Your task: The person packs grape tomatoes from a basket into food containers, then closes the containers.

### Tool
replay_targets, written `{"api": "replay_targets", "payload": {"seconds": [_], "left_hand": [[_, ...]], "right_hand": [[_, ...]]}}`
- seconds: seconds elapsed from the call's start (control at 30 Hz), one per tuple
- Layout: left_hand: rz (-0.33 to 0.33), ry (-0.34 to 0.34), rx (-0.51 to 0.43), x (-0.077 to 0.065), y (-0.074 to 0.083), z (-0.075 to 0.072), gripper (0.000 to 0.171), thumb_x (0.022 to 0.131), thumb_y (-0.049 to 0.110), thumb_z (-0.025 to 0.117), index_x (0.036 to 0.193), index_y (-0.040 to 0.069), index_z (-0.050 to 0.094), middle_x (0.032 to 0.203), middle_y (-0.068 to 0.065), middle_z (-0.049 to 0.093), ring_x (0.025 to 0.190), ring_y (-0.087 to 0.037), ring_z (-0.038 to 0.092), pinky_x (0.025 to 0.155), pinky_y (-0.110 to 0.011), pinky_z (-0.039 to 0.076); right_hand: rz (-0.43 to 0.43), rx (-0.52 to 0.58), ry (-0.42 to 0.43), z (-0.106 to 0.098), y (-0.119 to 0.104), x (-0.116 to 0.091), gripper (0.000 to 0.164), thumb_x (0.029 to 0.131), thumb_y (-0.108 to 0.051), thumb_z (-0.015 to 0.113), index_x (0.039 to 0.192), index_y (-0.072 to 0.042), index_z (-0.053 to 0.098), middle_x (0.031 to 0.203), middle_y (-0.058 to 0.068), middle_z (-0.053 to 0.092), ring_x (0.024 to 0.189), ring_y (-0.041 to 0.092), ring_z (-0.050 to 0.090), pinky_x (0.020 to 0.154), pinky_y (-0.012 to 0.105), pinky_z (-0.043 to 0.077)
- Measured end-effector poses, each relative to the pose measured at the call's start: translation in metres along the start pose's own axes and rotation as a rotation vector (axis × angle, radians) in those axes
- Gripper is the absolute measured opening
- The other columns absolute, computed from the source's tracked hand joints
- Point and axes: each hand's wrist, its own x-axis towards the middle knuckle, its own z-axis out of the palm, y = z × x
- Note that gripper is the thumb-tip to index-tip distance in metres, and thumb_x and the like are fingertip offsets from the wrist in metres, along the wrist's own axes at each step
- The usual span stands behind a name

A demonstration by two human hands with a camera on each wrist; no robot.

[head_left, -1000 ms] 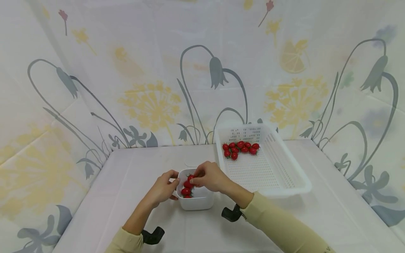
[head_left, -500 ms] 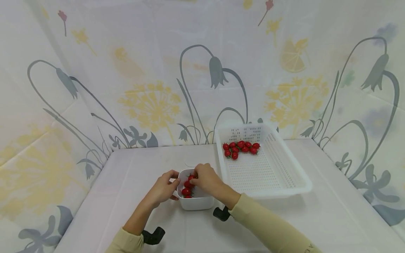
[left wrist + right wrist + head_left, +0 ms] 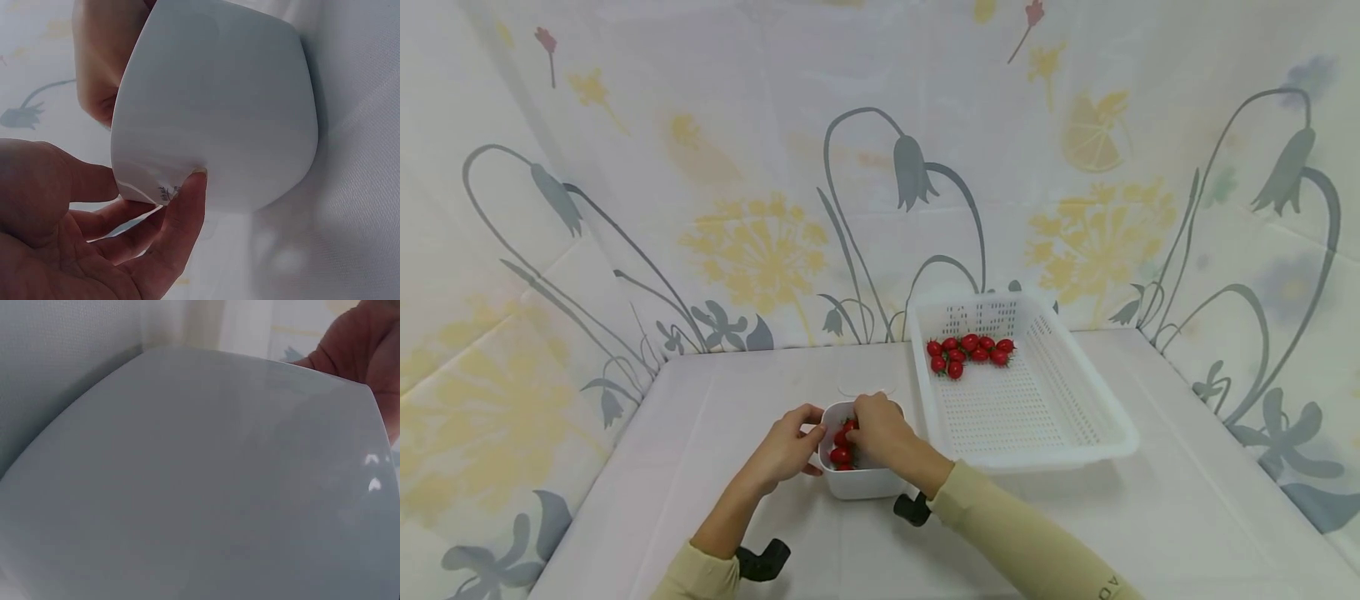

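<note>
My left hand [image 3: 786,446] grips the left side of a small white square tub [image 3: 867,485], its thumb and fingers spread round one corner. The left wrist view has the thumb at the rim and a fingertip [image 3: 197,178] pressed on the tub's smooth outer wall. Inside the tub, several red cherry tomatoes [image 3: 841,456] lie along its left side. My right hand [image 3: 880,429] reaches in over the right rim, its fingers curled at the uppermost cherry tomato [image 3: 851,425]. The right fingertips are partly hidden. In the right wrist view the tub's wall [image 3: 200,475] covers most of the picture.
A large white perforated basket [image 3: 1097,400] stands right of the tub, with a group of cherry tomatoes [image 3: 970,354] in its back left part. A thin clear rounded edge [image 3: 853,392] shows behind the tub. A flower-patterned cloth [image 3: 760,250] rises behind the table.
My right hand has sunk lower into the tub, and its wrist and forearm have swung left. The left hand and the tomatoes in the basket have stayed in place.
</note>
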Motion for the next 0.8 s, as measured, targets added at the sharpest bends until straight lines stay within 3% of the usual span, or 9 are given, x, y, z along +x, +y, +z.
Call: {"api": "replay_targets", "payload": {"seconds": [0.37, 0.57, 0.67, 0.8], "left_hand": [[0.002, 0.002, -0.011, 0.0001, -0.0004, 0.0002, 0.024, 0.103, 0.004, 0.052, 0.124, -0.003, 0.059, 0.131, -0.022, 0.059, 0.094, -0.032, 0.064, 0.061, -0.041, 0.064], [0.001, 0.007, -0.007, 0.0004, -0.0007, 0.0012, 0.024, 0.103, 0.004, 0.052, 0.124, -0.003, 0.06, 0.131, -0.022, 0.059, 0.091, -0.03, 0.064, 0.062, -0.042, 0.064], [0.005, 0.009, -0.004, 0.0005, -0.0004, 0.0012, 0.024, 0.103, 0.004, 0.052, 0.124, -0.003, 0.059, 0.132, -0.023, 0.059, 0.091, -0.029, 0.065, 0.062, -0.042, 0.064], [0.003, 0.011, -0.006, 0.0004, -0.0003, 0.0009, 0.024, 0.103, 0.004, 0.052, 0.124, -0.003, 0.06, 0.132, -0.023, 0.059, 0.092, -0.029, 0.066, 0.063, -0.042, 0.064]], "right_hand": [[0.005, -0.101, -0.005, 0.0023, -0.0018, -0.0001, 0.012, 0.089, -0.009, 0.078, 0.094, 0.0, 0.071, 0.079, 0.007, 0.071, 0.062, 0.012, 0.06, 0.057, 0.027, 0.056], [-0.006, -0.185, 0.001, 0.0044, -0.0026, 0.0003, 0.002, 0.086, -0.004, 0.075, 0.088, -0.005, 0.074, 0.077, 0.005, 0.072, 0.066, 0.015, 0.063, 0.062, 0.031, 0.056], [-0.024, -0.233, 0.006, 0.0071, -0.0016, 0.0014, 0.005, 0.086, -0.004, 0.074, 0.085, -0.009, 0.075, 0.078, 0.004, 0.073, 0.069, 0.016, 0.064, 0.064, 0.034, 0.055], [-0.037, -0.228, -0.012, 0.0084, -0.0003, 0.0033, 0.003, 0.087, -0.005, 0.075, 0.088, -0.008, 0.075, 0.079, 0.004, 0.072, 0.068, 0.016, 0.063, 0.064, 0.034, 0.055]]}}
